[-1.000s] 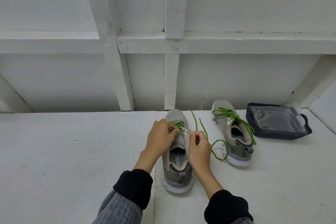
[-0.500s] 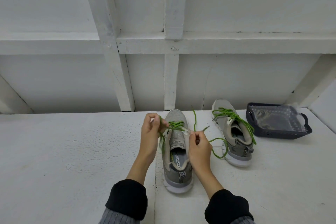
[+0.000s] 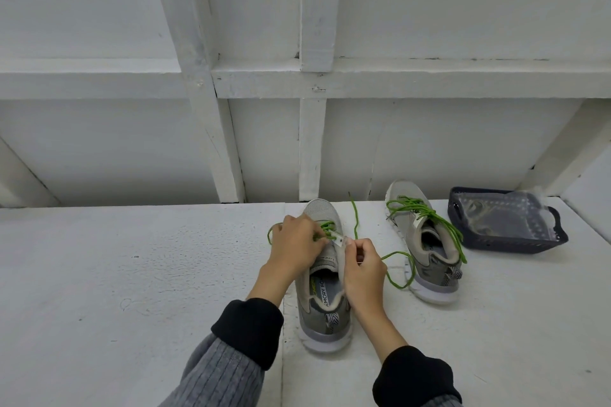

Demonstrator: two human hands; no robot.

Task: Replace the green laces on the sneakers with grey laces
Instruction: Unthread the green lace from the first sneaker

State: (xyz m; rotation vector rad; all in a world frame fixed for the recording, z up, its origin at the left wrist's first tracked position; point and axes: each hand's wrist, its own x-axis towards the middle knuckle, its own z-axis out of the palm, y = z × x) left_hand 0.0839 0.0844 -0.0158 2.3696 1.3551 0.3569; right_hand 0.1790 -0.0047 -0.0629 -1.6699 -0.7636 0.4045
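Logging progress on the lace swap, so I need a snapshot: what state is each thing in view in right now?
Near sneaker: upright on the table, green lace partly undone, only the front eyelets laced.
Far sneaker: upright, fully laced green, ends loose.
Left hand: pinches the near sneaker's green lace.
Right hand: grips the sneaker's eyelet edge.
Basket: upright, clear plastic bag inside.

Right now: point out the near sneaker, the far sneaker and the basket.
near sneaker (image 3: 325, 324), head view, heel.
far sneaker (image 3: 405, 220), head view, side of upper.
basket (image 3: 515, 243), head view, near wall.
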